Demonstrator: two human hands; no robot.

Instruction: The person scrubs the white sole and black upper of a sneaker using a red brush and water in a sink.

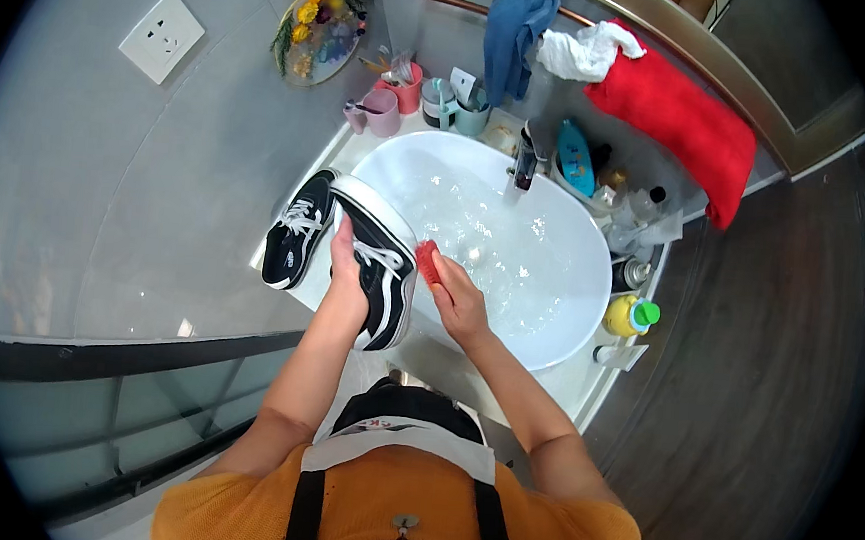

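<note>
A black sneaker (385, 270) with white laces and a white sole is gripped in my left hand (346, 264), tilted at the left rim of the basin. My right hand (463, 301) holds a small red scrub brush (428, 262). Its bristles face the white sole edge, at or very near it. The second black sneaker (301, 227) rests on the white counter just left of the held one. Beyond my hands, the white oval washbasin (597, 281) contains water with glints on its surface.
A dark faucet (526, 160) rises behind the basin. Cups with toothbrushes, including a pink cup (383, 112), line the back left. A yellow bottle with a green cap (631, 315) and a white tube (622, 356) are at the right edge. Towels, one red (676, 114), hang above.
</note>
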